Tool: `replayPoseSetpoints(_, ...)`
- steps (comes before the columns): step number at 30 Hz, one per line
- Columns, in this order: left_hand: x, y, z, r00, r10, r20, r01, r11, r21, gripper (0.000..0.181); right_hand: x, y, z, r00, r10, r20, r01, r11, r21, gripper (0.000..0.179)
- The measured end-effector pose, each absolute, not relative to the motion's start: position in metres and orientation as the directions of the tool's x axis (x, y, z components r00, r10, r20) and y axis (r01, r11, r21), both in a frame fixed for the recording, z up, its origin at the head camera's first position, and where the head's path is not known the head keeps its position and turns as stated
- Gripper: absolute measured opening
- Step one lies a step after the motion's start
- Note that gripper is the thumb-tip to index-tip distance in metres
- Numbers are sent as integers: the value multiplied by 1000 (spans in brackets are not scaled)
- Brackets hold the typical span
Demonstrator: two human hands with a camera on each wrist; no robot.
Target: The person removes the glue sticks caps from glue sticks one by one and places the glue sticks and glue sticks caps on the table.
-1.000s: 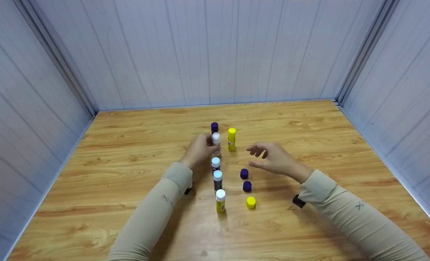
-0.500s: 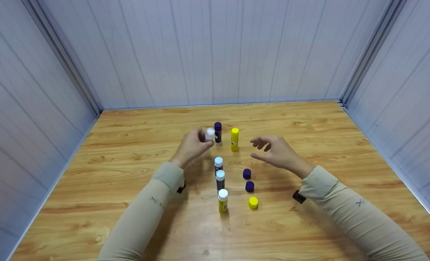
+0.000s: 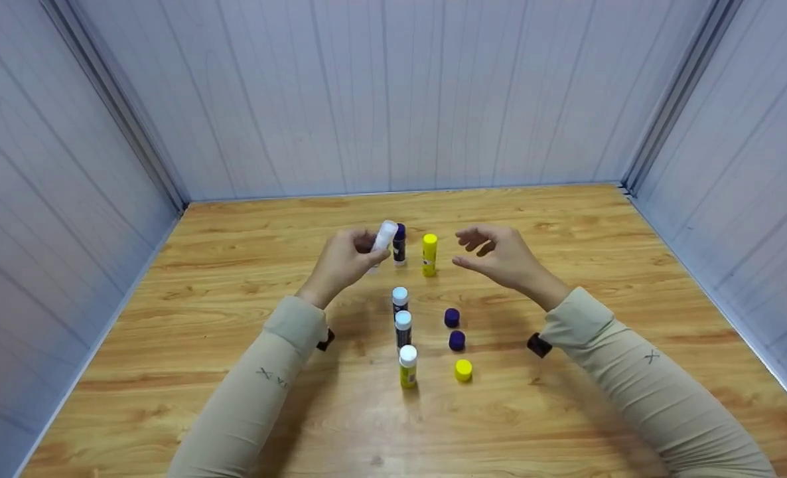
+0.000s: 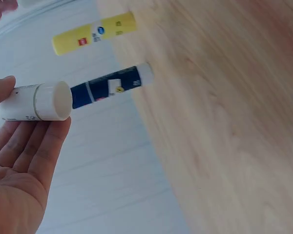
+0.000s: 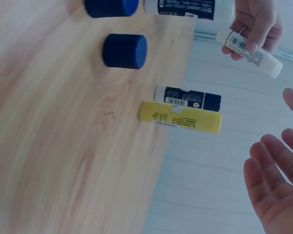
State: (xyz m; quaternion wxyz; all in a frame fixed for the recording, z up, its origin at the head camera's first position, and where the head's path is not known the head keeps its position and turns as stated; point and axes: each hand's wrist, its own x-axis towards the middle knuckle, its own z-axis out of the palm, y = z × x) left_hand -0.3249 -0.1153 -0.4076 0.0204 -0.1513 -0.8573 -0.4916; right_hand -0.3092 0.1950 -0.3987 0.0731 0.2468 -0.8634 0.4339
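Observation:
My left hand [image 3: 342, 260] holds a white glue stick [image 3: 386, 234] between thumb and fingers, tilted and raised off the table. Its white tube [image 4: 49, 101] with printed text also shows in the left wrist view. To the right, my right hand [image 3: 503, 259] hovers with its fingers loosely bent and nothing in them. Between the hands, farther back, stand a navy glue stick [image 3: 399, 251] with its cap on and a yellow glue stick [image 3: 429, 256], both upright.
Nearer me, two dark glue sticks [image 3: 403, 326] and a yellow one [image 3: 408, 373], all with white tops, stand in a row. Beside them lie two navy caps [image 3: 452, 318] and a yellow cap [image 3: 463, 370]. Pale panel walls [image 3: 407, 99] enclose the wooden table [image 3: 234, 252].
My left hand has lifted the white glue stick off the table, away from the row, and tipped it. My right hand has risen slightly, moving away from the caps.

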Motion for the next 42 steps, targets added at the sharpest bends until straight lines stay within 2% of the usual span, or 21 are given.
replayPoseSetpoints(8, -308, -105, -395, -889, 334, 312, 451, 529, 719, 28, -313, 191, -391, -880, -341, 331, -463, 463, -756, 41)
replayPoseSetpoints(14, -301, -96, -387, -865, 379, 329, 496, 548, 673, 22, -317, 183, -389, -886, -337, 318, -442, 408, -799, 43)
replayPoseSetpoints(25, -293, -82, -382, -808, 467, 359, 583, 551, 597, 28, -314, 165, -393, -868, -358, 344, -441, 241, -864, 38)
replayPoseSetpoints(31, -291, -78, -381, -808, 453, 375, 585, 551, 595, 24, -311, 157, -397, -866, -347, 361, -430, 146, -891, 29)
replayPoseSetpoints(37, -288, -75, -378, -808, 437, 395, 588, 561, 582, 22, -306, 151, -396, -891, -293, 347, -374, 40, -927, 29)
replayPoseSetpoints(42, -286, -74, -377, -807, 436, 398, 590, 573, 568, 21, -305, 148, -396, -897, -277, 345, -364, 21, -931, 27)
